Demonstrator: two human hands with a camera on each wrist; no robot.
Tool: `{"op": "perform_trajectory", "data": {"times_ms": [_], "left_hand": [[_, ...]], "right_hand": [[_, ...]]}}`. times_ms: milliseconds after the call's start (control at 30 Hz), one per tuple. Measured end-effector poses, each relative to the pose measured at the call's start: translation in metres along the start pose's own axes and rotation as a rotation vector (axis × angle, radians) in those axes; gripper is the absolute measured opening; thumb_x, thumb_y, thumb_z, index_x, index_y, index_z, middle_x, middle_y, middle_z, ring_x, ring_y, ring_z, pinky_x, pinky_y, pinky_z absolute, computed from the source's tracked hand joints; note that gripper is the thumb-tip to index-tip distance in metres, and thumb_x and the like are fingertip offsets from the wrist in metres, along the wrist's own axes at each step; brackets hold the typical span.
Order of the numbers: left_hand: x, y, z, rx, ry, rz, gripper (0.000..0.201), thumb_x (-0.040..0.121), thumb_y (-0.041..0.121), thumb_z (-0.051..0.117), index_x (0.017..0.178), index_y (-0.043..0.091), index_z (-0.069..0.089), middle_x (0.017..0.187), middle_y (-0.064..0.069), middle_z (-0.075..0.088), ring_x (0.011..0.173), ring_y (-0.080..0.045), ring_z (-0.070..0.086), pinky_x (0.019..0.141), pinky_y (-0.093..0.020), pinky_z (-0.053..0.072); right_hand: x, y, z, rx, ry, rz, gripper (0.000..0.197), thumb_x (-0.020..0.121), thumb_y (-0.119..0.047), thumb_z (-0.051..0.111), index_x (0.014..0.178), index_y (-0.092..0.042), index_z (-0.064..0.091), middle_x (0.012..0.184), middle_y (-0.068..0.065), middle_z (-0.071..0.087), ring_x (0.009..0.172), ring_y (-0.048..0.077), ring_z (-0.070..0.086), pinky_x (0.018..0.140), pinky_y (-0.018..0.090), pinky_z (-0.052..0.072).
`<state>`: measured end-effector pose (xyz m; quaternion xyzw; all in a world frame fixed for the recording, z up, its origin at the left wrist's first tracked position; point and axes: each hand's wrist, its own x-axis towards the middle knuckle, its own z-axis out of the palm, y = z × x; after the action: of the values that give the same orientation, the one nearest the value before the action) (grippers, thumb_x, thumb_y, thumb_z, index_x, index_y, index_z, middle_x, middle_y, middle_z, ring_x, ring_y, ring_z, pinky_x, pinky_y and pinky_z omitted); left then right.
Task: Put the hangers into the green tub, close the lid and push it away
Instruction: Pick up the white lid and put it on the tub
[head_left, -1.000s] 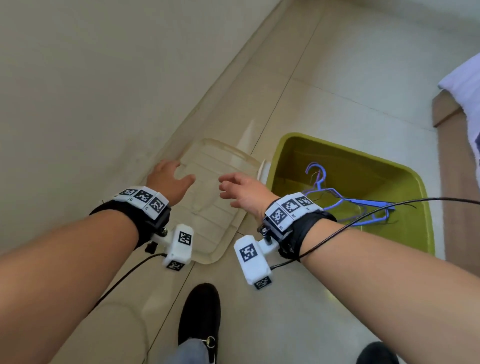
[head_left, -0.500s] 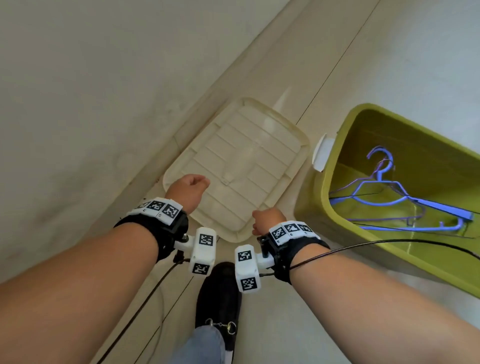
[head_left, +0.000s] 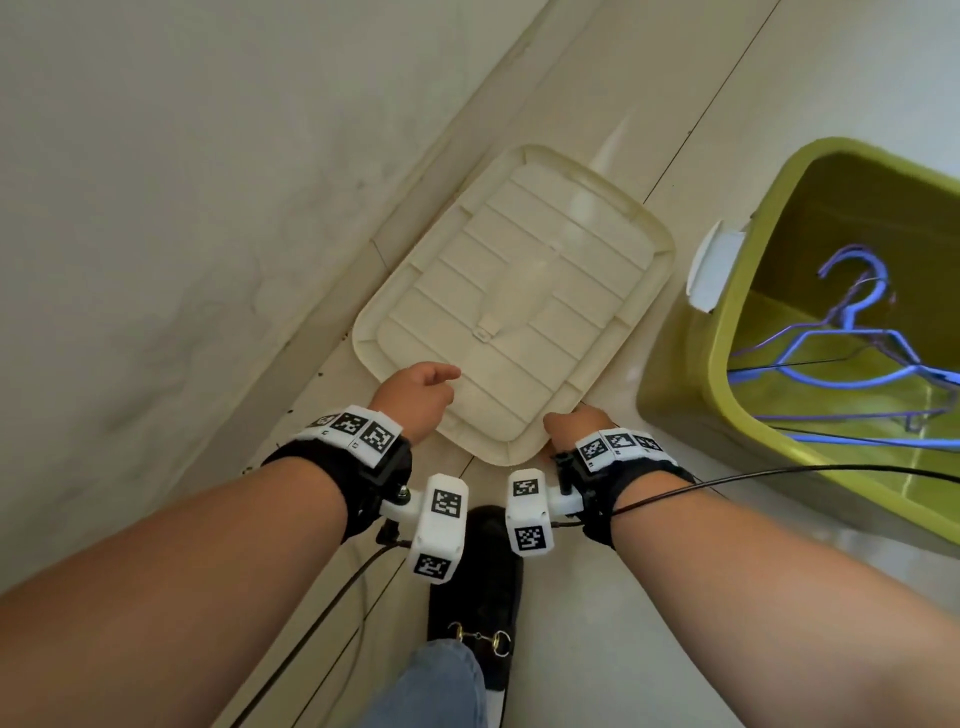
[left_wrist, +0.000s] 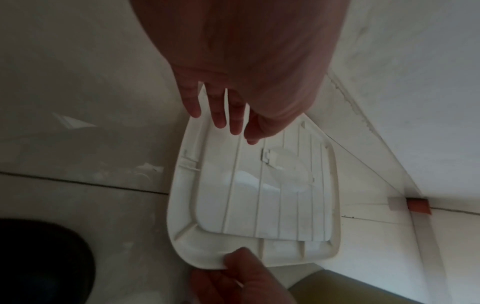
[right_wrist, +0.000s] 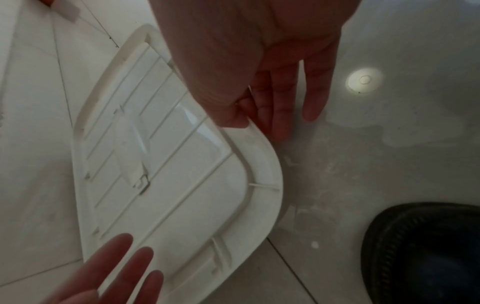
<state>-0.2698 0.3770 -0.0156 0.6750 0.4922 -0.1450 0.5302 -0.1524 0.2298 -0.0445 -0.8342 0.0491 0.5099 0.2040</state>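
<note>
The cream ribbed lid (head_left: 519, 306) lies on the floor by the wall. My right hand (head_left: 571, 418) pinches the lid's near right corner, thumb on top of the rim and fingers under it, as the right wrist view shows (right_wrist: 257, 123). My left hand (head_left: 415, 387) is over the near left corner with straight fingers (left_wrist: 221, 115); I cannot tell if they touch the lid (left_wrist: 259, 195). The green tub (head_left: 727, 374) stands uncovered to the right. Several blue wire hangers (head_left: 852, 353) lie inside it.
A wall (head_left: 156, 208) runs close along the lid's left side. My black shoe (head_left: 475, 571) stands just behind the hands. A white latch (head_left: 714, 265) hangs on the tub's near end. Cables trail from both wrists. Red tape (left_wrist: 418, 206) marks the floor.
Both hands came down from reaching to the lid's near edge. The right hand has taken hold of the rim. The view swung left, leaving the tub at the right edge.
</note>
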Motion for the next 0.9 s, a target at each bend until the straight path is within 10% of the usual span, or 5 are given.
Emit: {"op": "perform_trajectory", "data": {"times_ms": [167, 267, 333, 467, 900], "left_hand": [[-0.004, -0.005, -0.007, 0.117, -0.036, 0.017, 0.051, 0.089, 0.007, 0.047, 0.135, 0.028, 0.055, 0.11, 0.0, 0.066, 0.061, -0.01, 0.051, 0.055, -0.018, 0.042], [-0.01, -0.005, -0.013, 0.28, -0.074, 0.07, 0.069, 0.086, 0.002, 0.053, 0.146, 0.031, 0.039, 0.149, -0.002, 0.043, 0.109, -0.024, 0.061, 0.083, -0.025, 0.05], [-0.011, -0.005, -0.017, 0.426, -0.09, 0.105, 0.082, 0.082, 0.002, 0.058, 0.151, 0.033, 0.026, 0.162, 0.001, 0.017, 0.145, -0.023, 0.028, 0.113, -0.033, 0.033], [-0.022, 0.001, -0.03, 0.626, 0.007, 0.142, 0.099, 0.078, 0.018, 0.072, 0.153, 0.036, 0.01, 0.164, 0.001, 0.005, 0.15, -0.027, 0.009, 0.12, -0.042, 0.02], [-0.128, 0.145, -0.073, 0.161, 0.361, 0.579, 0.037, 0.091, 0.027, 0.062, 0.126, 0.018, 0.064, 0.104, -0.008, 0.069, 0.087, -0.02, 0.057, 0.076, -0.024, 0.038]], "right_hand": [[-0.005, 0.001, 0.005, 0.356, 0.028, -0.082, 0.018, 0.067, -0.028, 0.051, 0.084, -0.024, 0.054, 0.093, 0.007, 0.065, 0.089, 0.031, 0.065, 0.082, 0.049, 0.055], [-0.023, -0.006, -0.005, 0.51, 0.001, -0.158, 0.017, 0.066, -0.021, 0.051, 0.083, -0.024, 0.053, 0.091, 0.006, 0.064, 0.09, 0.032, 0.066, 0.079, 0.055, 0.055], [-0.041, -0.018, -0.01, 0.616, -0.039, -0.204, 0.02, 0.076, -0.014, 0.051, 0.096, -0.014, 0.054, 0.097, 0.01, 0.064, 0.087, 0.031, 0.066, 0.076, 0.052, 0.057], [-0.077, -0.046, -0.023, 0.761, -0.15, -0.342, 0.03, 0.085, -0.011, 0.052, 0.115, -0.008, 0.05, 0.113, 0.017, 0.063, 0.09, 0.033, 0.068, 0.071, 0.042, 0.059], [-0.219, -0.09, -0.144, 0.897, -0.035, -0.784, 0.029, 0.086, -0.048, 0.058, 0.1, -0.023, 0.056, 0.085, 0.001, 0.073, 0.067, 0.017, 0.069, 0.061, 0.029, 0.052]]}}
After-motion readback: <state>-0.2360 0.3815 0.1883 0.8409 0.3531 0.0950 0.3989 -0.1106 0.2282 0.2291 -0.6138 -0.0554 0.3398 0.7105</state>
